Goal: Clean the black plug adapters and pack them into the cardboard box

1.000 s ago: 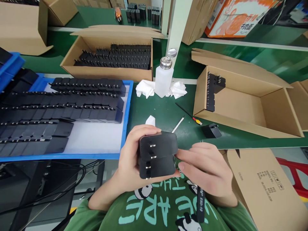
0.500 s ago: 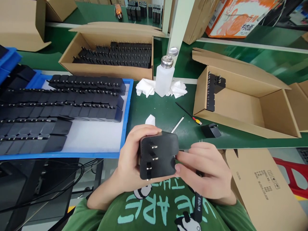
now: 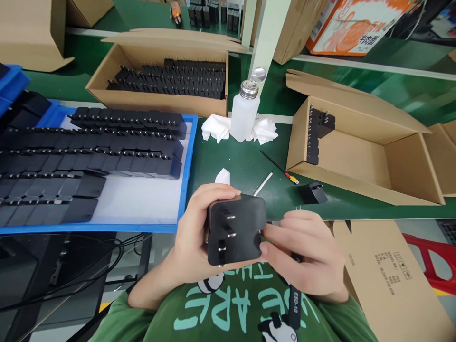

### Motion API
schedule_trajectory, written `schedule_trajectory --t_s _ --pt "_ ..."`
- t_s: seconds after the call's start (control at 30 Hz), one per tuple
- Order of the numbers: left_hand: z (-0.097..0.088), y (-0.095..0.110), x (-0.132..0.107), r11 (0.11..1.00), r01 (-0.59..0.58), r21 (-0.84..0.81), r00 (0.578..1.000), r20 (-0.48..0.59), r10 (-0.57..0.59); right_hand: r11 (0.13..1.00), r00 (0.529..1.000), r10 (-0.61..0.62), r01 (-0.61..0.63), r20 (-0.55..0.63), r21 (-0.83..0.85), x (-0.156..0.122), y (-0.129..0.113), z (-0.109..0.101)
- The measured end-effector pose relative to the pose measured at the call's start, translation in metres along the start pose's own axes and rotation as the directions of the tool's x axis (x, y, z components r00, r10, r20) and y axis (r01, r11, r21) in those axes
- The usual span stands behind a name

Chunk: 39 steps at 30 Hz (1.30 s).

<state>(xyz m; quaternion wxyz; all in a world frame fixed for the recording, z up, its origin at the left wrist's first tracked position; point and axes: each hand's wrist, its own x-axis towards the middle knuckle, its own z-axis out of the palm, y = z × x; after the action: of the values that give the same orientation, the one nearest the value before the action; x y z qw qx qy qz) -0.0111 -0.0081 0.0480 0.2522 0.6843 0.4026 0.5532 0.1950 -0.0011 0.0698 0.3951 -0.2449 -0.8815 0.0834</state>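
Observation:
Black plug-in power adapters (image 3: 245,228), seemingly two pressed side by side, are held in front of the shirt with metal prongs facing up. My left hand (image 3: 194,232) wraps round them from the left, its thumb along the far edge. My right hand (image 3: 306,254) is closed, its thumb and forefinger at the adapters' right side. Thin metal tips (image 3: 298,207) poke up beyond the right knuckles; what they belong to is hidden. Another black adapter (image 3: 312,194) lies on the green bench, close to the right hand.
At left, a blue tray (image 3: 187,190) carries rows of adapters. Cardboard boxes holding adapters stand at the back (image 3: 156,100) and right (image 3: 363,185). A pump bottle (image 3: 244,114), white tissues (image 3: 215,128), a thin pen-like tool (image 3: 263,184) and a black cable (image 3: 274,162) lie between.

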Motion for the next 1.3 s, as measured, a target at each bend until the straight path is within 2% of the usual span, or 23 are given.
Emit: schedule_trajectory --t_s 0.3,0.37,0.43,0.5,0.6,0.7,0.8,0.87,0.97,1.03,1.2,1.3 --pt "-0.001 -0.002 -0.002 0.999 0.007 -0.032 1.000 0.009 -0.007 1.000 1.000 -0.007 0.007 -0.001 -0.002 -0.005 0.001 0.002" --pt "0.000 -0.002 -0.004 0.999 0.008 -0.036 1.000 0.001 -0.008 0.998 0.998 0.037 -0.035 -0.047 0.048 -0.005 -0.002 0.002" --pt "0.000 -0.002 -0.005 0.999 0.025 -0.026 1.000 -0.009 -0.025 0.967 0.981 0.180 -0.162 -0.077 0.197 -0.004 -0.006 0.002" --pt "0.001 -0.002 -0.006 0.999 0.032 -0.013 0.999 -0.017 -0.033 0.839 0.914 0.407 -0.370 -0.007 0.398 -0.003 -0.010 0.000" --pt "0.001 -0.003 -0.006 1.000 0.005 -0.005 1.000 -0.016 -0.005 0.522 0.745 0.619 -0.626 0.248 0.579 -0.002 -0.014 -0.002" --pt "0.001 -0.001 -0.005 1.000 -0.024 0.007 1.000 -0.006 0.024 0.249 0.633 0.633 -0.711 0.446 0.657 0.000 -0.013 -0.001" --pt "0.000 0.002 -0.005 0.999 0.002 0.043 1.000 -0.019 -0.001 0.075 0.611 0.594 -0.690 0.523 0.720 0.001 -0.010 0.003" --pt "0.001 0.005 -0.006 0.997 0.021 0.068 0.999 -0.028 -0.019 0.003 0.606 0.586 -0.666 0.538 0.746 0.003 -0.009 0.006" --pt "0.000 0.004 -0.007 0.997 0.032 0.074 0.999 -0.024 -0.030 -0.102 0.568 0.582 -0.658 0.581 0.746 0.007 -0.009 0.009" --pt "-0.001 0.002 -0.007 0.998 0.041 0.055 0.999 -0.026 -0.040 -0.137 0.555 0.579 -0.655 0.597 0.743 0.010 -0.009 0.010" --pt "-0.003 -0.005 -0.008 1.000 0.003 0.005 1.000 0.001 -0.003 -0.108 0.587 0.582 -0.631 0.563 0.769 0.013 -0.009 0.011" --pt "0.000 0.000 -0.007 0.999 0.029 0.024 0.999 -0.030 -0.029 -0.095 0.585 0.587 -0.637 0.560 0.765 0.013 -0.009 0.012"
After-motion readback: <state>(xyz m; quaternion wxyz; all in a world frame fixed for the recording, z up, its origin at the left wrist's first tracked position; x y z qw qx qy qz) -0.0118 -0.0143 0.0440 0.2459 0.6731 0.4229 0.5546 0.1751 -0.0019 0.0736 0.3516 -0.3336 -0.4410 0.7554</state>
